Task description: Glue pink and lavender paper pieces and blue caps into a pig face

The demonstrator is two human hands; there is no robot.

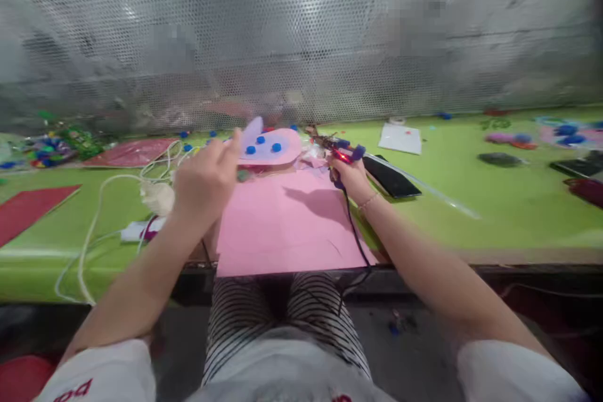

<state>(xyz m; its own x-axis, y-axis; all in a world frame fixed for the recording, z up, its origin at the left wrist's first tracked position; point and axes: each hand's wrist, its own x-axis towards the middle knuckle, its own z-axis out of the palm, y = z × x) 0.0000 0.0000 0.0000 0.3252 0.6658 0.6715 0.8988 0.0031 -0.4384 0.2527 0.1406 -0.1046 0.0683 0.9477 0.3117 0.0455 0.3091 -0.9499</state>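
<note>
My right hand [349, 174] is wrapped round a dark blue glue gun [343, 154] with a glowing red light, its black cord hanging over the table edge. Close to the pink rounded cutout [289, 143], my left hand [207, 179] is raised with its fingers bent together; motion blur hides what they hold, if anything. Several blue pompoms [276, 147] sit on the cutout, and a pale lilac piece [253, 130] stands up at its left end. Beneath lies a large pink sheet [282, 223], with the shadow of my right hand across it.
White cables [97, 220] and a white power strip [136, 230] lie at the left. A black phone-like object [391, 177] and a clear stick [452, 201] are right of my right hand. Behind the green table [471, 169] rises a perforated metal panel [301, 31].
</note>
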